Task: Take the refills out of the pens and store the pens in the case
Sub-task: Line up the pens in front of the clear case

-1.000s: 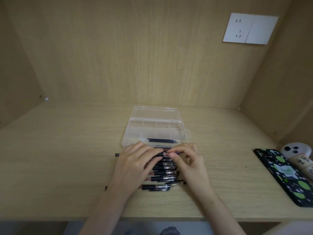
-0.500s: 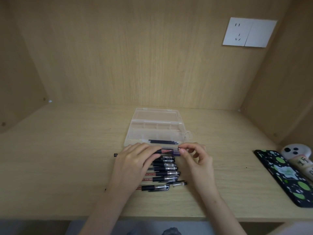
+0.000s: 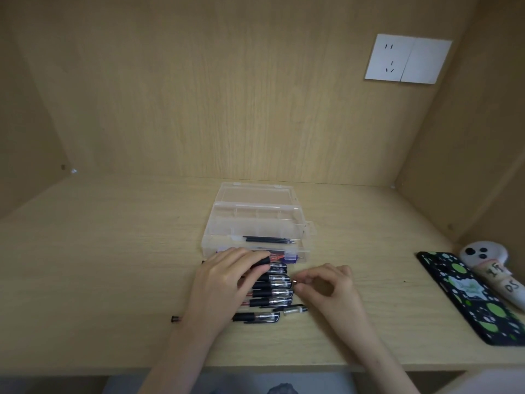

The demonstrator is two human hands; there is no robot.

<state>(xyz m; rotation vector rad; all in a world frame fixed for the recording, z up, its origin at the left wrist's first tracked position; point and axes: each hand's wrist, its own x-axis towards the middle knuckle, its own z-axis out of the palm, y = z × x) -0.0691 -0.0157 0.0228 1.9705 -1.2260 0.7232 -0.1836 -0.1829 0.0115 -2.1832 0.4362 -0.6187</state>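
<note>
Readable text: barely any.
I can make out hand-drawn marks on the plush toy [image 3: 493, 275], roughly "DS" at its near end; pen barrel print too small.

A pale wood-grain surface [image 3: 113, 251] sits inside an alcove of matching light wooden panels: a back wall [image 3: 227, 95] and angled side walls [image 3: 468, 152]. A white double wall socket plate [image 3: 408, 62] is fixed near the back wall's upper right corner. Light is soft and even.

Black pens [image 3: 271, 291] lie before open clear case [image 3: 255, 220]
</note>
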